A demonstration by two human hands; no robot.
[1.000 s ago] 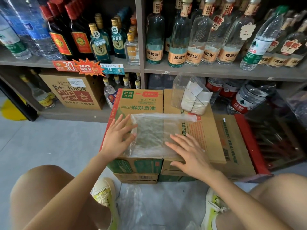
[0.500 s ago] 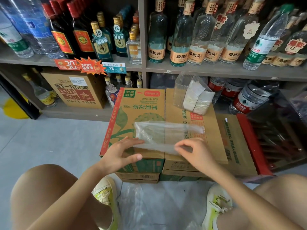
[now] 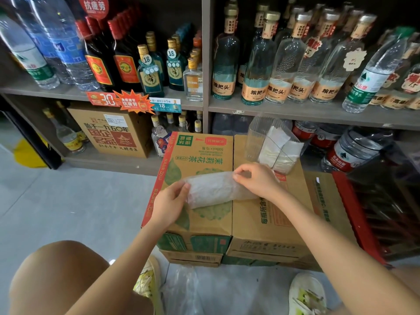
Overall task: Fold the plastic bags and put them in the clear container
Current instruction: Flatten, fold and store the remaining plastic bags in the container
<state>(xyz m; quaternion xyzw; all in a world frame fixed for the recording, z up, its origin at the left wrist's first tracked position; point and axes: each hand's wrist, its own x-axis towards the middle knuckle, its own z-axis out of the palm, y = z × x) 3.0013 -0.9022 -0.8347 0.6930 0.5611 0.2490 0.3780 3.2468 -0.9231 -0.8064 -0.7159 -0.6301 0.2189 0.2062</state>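
Plastic bag [image 3: 211, 189], half folded, lying across the carton [image 3: 204, 153]. Our left hand [image 3: 169, 203] pinches its left end; our right hand [image 3: 256, 180] pinches the top edge. Risk, we judge: the slick film springs open if either grip loosens before the clear container [image 3: 272, 146] just behind.

Two cardboard boxes [image 3: 261, 223], side by side on the grey floor [image 3: 68, 196], make the worktop. On it the plastic bag [image 3: 213, 189] rests between the left hand [image 3: 168, 205] and right hand [image 3: 256, 180]. The clear container [image 3: 259, 135] stands just beyond the right hand. Loose plastic [image 3: 181, 292] lies on the floor below both.
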